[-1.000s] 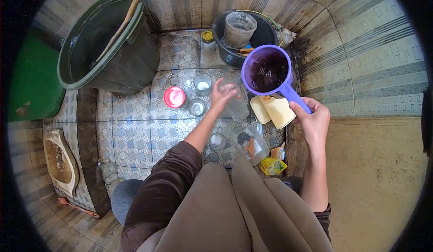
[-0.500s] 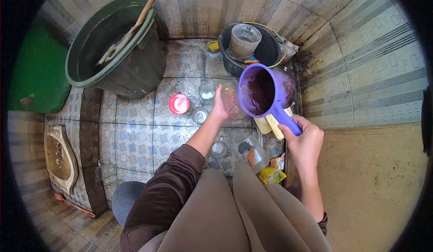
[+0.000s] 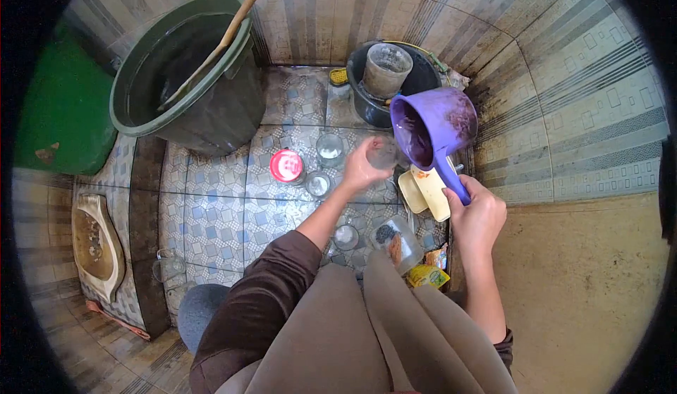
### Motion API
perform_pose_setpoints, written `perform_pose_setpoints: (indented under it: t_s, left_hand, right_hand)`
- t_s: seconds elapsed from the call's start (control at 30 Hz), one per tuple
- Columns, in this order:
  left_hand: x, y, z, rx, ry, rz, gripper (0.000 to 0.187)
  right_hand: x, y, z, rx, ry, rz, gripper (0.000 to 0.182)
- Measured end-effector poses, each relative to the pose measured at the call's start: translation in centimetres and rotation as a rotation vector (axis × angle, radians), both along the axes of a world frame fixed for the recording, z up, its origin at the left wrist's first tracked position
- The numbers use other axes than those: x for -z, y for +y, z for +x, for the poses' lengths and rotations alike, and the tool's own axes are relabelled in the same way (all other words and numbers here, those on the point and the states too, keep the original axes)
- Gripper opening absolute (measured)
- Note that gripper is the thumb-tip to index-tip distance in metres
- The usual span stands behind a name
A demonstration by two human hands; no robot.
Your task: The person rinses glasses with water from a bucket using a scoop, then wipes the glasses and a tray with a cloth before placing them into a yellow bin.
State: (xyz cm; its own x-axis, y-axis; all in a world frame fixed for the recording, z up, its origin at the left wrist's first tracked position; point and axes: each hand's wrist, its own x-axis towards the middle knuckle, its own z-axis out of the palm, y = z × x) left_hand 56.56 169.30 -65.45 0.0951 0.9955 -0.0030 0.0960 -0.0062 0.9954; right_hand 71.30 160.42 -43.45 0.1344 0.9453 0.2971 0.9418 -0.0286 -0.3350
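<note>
My left hand (image 3: 361, 170) grips a clear glass jar (image 3: 381, 154) held above the tiled floor. My right hand (image 3: 477, 214) holds the handle of a purple water dipper (image 3: 431, 127), tipped steeply to the left with its rim over the jar's mouth. Below the jar stand other glass jars: one with a red lid (image 3: 287, 165), an open one (image 3: 329, 147) and a small one (image 3: 319, 183). Another small jar (image 3: 345, 236) and a lying jar with dark and orange contents (image 3: 396, 241) rest near my knees.
A big dark green bucket (image 3: 180, 70) with a wooden stick (image 3: 226, 38) stands at the back left. A black basin (image 3: 416, 77) holding a grey container (image 3: 386, 67) sits in the corner. Cream lids (image 3: 423, 189) and a yellow packet (image 3: 425, 275) lie right. A squat toilet pan (image 3: 95, 242) is left.
The dipper has gone from level to steeply tipped over the jar. My left hand lifted the jar up towards the dipper's rim.
</note>
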Motion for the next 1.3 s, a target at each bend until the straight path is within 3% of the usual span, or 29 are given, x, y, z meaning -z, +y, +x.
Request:
perform_pose_setpoints:
  t_s: [0.07,0.2,0.27,0.33,0.4,0.47,0.5,0.53,0.63,0.77,0.93,1.0,1.07,1.1,1.2,1.3]
  left_hand:
    - [-0.4,0.0,0.1,-0.067,0.163,0.277,0.075]
    - [-1.7,1.2,-0.7,-0.161,0.281,0.410,0.071]
    - [-2.7,2.0,-1.3,-0.121,0.326,0.408,0.073]
    - [-1.9,3.1,-2.1,0.018,0.148,0.317,0.075]
    - [-1.5,4.1,-3.3,0.061,0.249,0.232,0.075]
    - [-1.8,4.9,-4.5,0.091,0.070,-0.254,0.073]
    - [-2.8,4.8,-5.0,0.155,-0.039,-0.404,0.066]
    - [-3.9,4.8,-5.6,0.154,-0.024,-0.398,0.066]
    - [-6.6,4.3,-7.3,0.192,-0.231,-0.988,0.060]
    - [-7.6,3.8,-10.7,0.230,-0.255,-0.879,0.064]
    - [-10.5,1.1,-15.6,0.141,-0.452,-1.014,0.062]
    - [-8.5,0.6,-17.7,0.121,-0.541,-0.968,0.061]
    - [-7.3,0.1,-19.1,0.044,-0.763,-0.795,0.061]
    - [-8.8,-0.6,-19.4,-0.021,-0.709,-0.818,0.061]
    - [-6.9,-0.1,-20.0,-0.113,-0.798,-0.849,0.069]
    - [-5.2,0.6,-19.9,0.040,-0.835,-0.728,0.071]
  right_hand:
    - [0.1,0.0,0.0,-0.030,-0.035,0.045,0.020]
    - [-0.3,0.2,-0.4,-0.081,-0.071,0.039,0.022]
    - [0.0,0.4,-0.4,-0.089,-0.046,0.085,0.019]
    - [0.4,0.9,-0.5,-0.092,-0.016,0.130,0.017]
    - [0.8,1.5,-0.2,-0.099,0.005,0.195,0.018]
    - [1.1,2.2,-0.1,-0.089,0.066,0.210,0.018]
    - [1.2,2.5,-0.2,-0.083,0.112,0.220,0.019]
    - [1.3,2.8,-0.4,-0.081,0.126,0.228,0.019]
    - [1.8,3.5,-1.2,-0.084,0.200,0.202,0.018]
    - [2.3,4.5,-3.1,-0.222,0.331,0.235,0.021]
    - [0.0,7.7,-9.0,-0.361,0.394,0.255,0.020]
    - [-1.9,9.6,-13.2,-0.531,0.389,0.233,0.021]
    - [-2.1,11.8,-18.2,-0.629,0.257,0.265,0.020]
    - [-2.1,12.7,-20.9,-0.662,0.185,0.279,0.021]
    - [-0.3,15.7,-27.7,-0.795,-0.023,0.281,0.021]
    - [1.1,16.3,-32.1,-0.775,-0.241,0.106,0.020]
